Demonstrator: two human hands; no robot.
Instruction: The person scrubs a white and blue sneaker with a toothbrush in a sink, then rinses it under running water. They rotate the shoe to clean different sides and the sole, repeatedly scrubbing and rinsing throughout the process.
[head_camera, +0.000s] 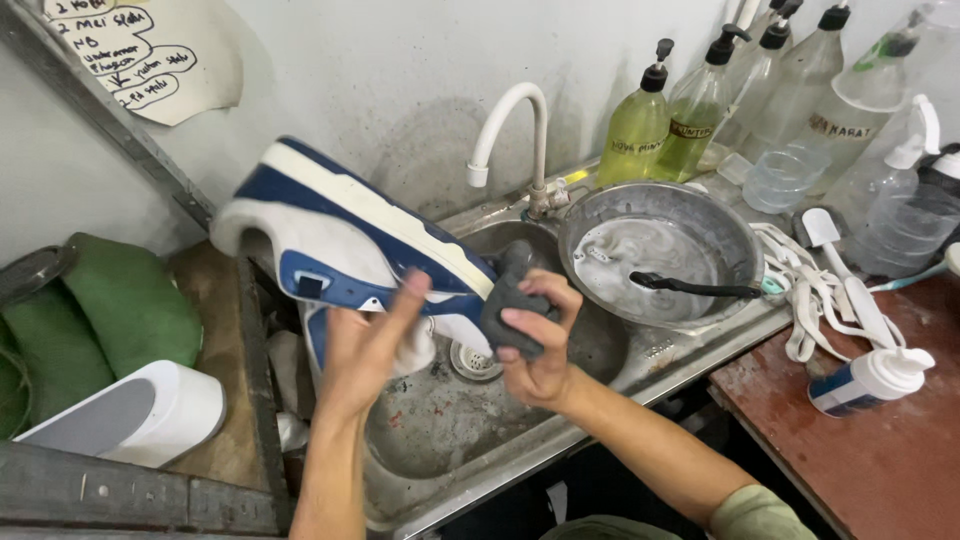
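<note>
- A blue and white sneaker (350, 240) is held up over the steel sink (440, 420), tilted with its white sole turned toward the wall and its toe end down toward the right hand.
- The left hand (365, 345) props the sneaker from below, its fingers spread and half open against the blue side panel rather than wrapped round it.
- The right hand (535, 345) is closed round a dark grey cloth (510, 300), pressing it against the toe end of the sneaker.
- Below them the sink basin is stained, with a round drain (472, 360) just behind the hands.
- A curved white tap (510, 125) stands at the sink's back edge.
- To the right sits a round metal bowl (600, 215) of soapy water with a black-handled brush (695, 288) lying in it.
- White laces (800, 290) lie in a heap beside the bowl.
- Pump bottles (660, 125), two holding yellow-green liquid, line the wall behind.
- A small white bottle (868, 378) lies on its side on the reddish bench (860, 460).
- At far left, green insoles (125, 300) rest near a white box (140, 415).
</note>
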